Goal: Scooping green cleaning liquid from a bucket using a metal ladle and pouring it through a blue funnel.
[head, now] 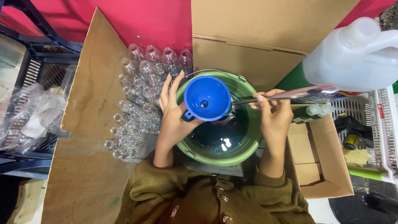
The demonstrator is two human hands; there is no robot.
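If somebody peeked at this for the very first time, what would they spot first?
Probably the bright blue funnel in the middle, held by the left hand over a green bucket of dark liquid. The right hand holds a shiny metal ladle reaching in from the right. Left of the bucket sits a crowd of little clear bottles in a cardboard box.

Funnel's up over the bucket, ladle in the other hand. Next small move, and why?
Probably tip the ladle into the funnel. The left hand holds the blue funnel above the green bucket of dark liquid, and the right hand grips the ladle handle with its bowl hidden behind the funnel. Whether a bottle sits under the spout cannot be seen.
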